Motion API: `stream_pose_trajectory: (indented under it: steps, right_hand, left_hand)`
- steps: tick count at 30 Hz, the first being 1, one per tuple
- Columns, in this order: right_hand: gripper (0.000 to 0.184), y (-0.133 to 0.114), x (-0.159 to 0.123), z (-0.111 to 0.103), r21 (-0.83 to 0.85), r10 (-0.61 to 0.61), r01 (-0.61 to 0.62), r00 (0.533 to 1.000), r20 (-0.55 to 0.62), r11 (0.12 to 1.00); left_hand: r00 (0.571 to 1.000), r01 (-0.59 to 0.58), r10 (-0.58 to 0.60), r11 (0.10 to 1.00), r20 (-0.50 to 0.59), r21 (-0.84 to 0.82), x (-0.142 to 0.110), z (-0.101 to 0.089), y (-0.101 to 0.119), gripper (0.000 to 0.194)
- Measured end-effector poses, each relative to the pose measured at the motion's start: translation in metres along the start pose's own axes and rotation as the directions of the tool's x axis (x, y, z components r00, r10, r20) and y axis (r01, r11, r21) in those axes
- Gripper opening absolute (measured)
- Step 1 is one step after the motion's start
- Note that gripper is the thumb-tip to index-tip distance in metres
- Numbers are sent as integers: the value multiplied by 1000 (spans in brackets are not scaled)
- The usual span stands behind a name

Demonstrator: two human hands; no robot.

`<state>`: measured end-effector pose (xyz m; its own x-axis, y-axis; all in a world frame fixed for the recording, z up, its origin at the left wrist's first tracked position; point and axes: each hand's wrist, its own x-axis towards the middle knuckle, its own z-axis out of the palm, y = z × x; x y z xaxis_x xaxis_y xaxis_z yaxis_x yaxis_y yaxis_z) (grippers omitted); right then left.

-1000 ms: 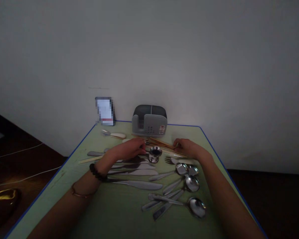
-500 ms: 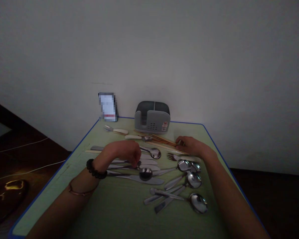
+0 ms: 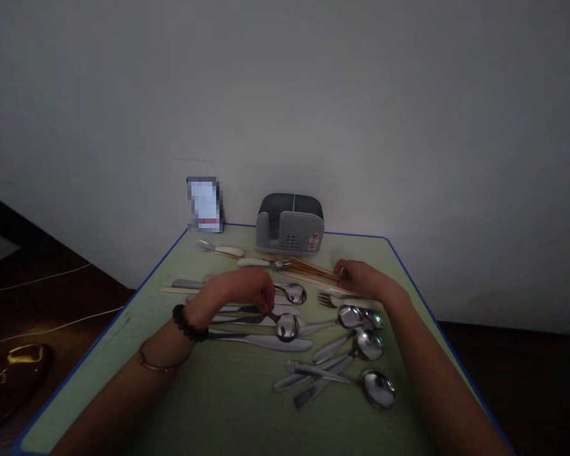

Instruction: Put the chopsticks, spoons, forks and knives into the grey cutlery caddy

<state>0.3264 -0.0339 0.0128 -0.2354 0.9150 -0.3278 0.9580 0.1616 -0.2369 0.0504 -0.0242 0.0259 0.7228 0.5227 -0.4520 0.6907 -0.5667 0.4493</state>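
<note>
My left hand (image 3: 254, 290) is closed in a pinch on a spoon (image 3: 287, 327), whose bowl hangs over several table knives (image 3: 275, 342). Brown and pale chopsticks (image 3: 308, 269) lie across the upper middle of the table. Their right ends meet my right hand (image 3: 356, 277), which is closed around the tips of the brown ones. Just below that hand rests a fork with a pale handle (image 3: 330, 299). Another spoon (image 3: 295, 293) lies beyond my left hand, and more spoons (image 3: 377, 388) are piled at the right front.
A grey cutlery holder (image 3: 301, 231) stands against the wall at the table's back edge. To its left leans a phone (image 3: 205, 204). Two white-handled forks (image 3: 254, 262) lie before the holder. The green table (image 3: 209, 405) has a blue rim.
My left hand has shifted slightly right, carrying the spoon with it; the bowl has turned and moved up a little. My right hand stays nearly in place at the chopsticks.
</note>
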Motion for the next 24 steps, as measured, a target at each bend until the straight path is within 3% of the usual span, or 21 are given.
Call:
stream_pose_trajectory:
  steps: [3, 6, 9, 14, 17, 19, 21, 24]
  right_hand:
    - [27, 0, 1, 0, -14, -1, 1, 1000, -1, 1000]
    - [24, 0, 1, 0, -24, -6, 6, 1000, -2, 1000]
    - [19, 1, 0, -1, -28, -11, 11, 1000, -1, 1000]
    - [15, 7, 0, -2, -26, -13, 13, 1000, -9, 1000]
    - [15, 12, 3, -1, -22, -21, 21, 999, -34, 1000]
    - [15, 14, 4, 0, -14, -37, 36, 998, -54, 999]
    - [14, 15, 5, 0, -2, -57, 57, 996, -69, 998]
    - [15, 14, 6, 0, 19, -84, 86, 993, -88, 996]
  left_hand:
    - [989, -5, 17, 997, -147, 81, 1, -2, -1, 17]
    - [958, 62, -11, 983, -286, 171, 2, -3, -4, 24]
    - [955, 126, -61, 970, -291, 208, 5, -1, -11, 23]
    - [959, 143, -103, 980, -265, 137, 10, 3, -22, 15]
    - [941, 23, 27, 989, -336, 144, 13, 4, -24, 17]
    - [887, -42, 122, 982, -446, 185, 16, 7, -26, 24]
    - [835, -33, 153, 973, -529, 230, 20, 10, -28, 30]
    - [838, 8, 140, 963, -527, 268, 23, 14, -32, 34]
